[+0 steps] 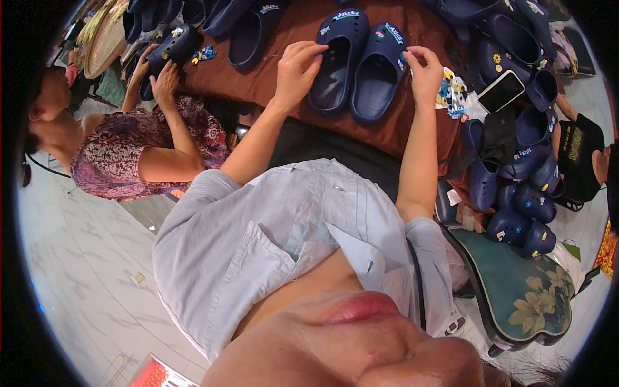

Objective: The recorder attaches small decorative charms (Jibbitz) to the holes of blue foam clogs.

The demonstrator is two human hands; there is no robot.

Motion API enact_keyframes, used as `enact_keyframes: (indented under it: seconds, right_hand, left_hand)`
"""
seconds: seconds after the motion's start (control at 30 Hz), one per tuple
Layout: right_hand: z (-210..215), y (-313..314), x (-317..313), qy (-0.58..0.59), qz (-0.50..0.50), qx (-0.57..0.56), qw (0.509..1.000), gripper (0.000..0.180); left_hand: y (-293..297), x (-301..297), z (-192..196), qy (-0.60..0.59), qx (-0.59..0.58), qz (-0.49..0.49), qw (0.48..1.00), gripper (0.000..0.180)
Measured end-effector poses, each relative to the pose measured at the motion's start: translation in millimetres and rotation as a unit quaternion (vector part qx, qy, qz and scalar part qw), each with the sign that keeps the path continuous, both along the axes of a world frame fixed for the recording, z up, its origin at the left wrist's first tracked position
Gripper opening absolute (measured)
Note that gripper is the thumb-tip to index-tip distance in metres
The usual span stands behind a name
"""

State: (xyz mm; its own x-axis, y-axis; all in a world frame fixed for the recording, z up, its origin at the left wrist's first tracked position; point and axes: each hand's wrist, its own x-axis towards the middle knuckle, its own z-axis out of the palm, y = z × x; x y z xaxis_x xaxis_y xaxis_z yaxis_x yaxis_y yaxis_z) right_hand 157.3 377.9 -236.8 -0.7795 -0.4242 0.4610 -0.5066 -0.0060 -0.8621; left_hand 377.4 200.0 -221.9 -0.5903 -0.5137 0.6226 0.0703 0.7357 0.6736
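Two navy clogs [338, 61] lie side by side on a brown cloth [222, 84], toes pointing away from the person, long axes leaning slightly right. Each toe bears a light-blue lettered banner charm [394, 33]. The left hand [297, 68] and right hand [425, 74] meet the pair's outer sides, fingertips narrowly gathered — whether gripping, I cannot tell. Rightward lie loose charms [454, 97] and a smartphone [501, 91].

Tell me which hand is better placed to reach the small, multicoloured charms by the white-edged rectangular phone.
Probably the right hand: it is near the charms; the left hand is farther off, across the dark-blue, round-toed clogs.
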Motion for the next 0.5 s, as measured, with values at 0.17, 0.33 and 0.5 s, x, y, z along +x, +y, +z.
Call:
enact_keyframes:
  seconds: [0.17,0.33,0.5]
  right_hand:
    - [18,-37,-4,-0.026,0.047,0.016,0.998,0.017]
    - [6,-88,-38,-0.005,0.116,0.118,0.986,0.018]
    - [-7,-124,-49,0.049,0.143,0.232,0.961,0.017]
  left_hand:
    - [8,-24,-11,0.004,-0.131,0.046,0.99,0.04]
    - [29,-34,-35,-0.11,-0.134,0.067,0.983,0.077]
    - [30,-29,-35,-0.151,-0.128,0.072,0.978,0.087]
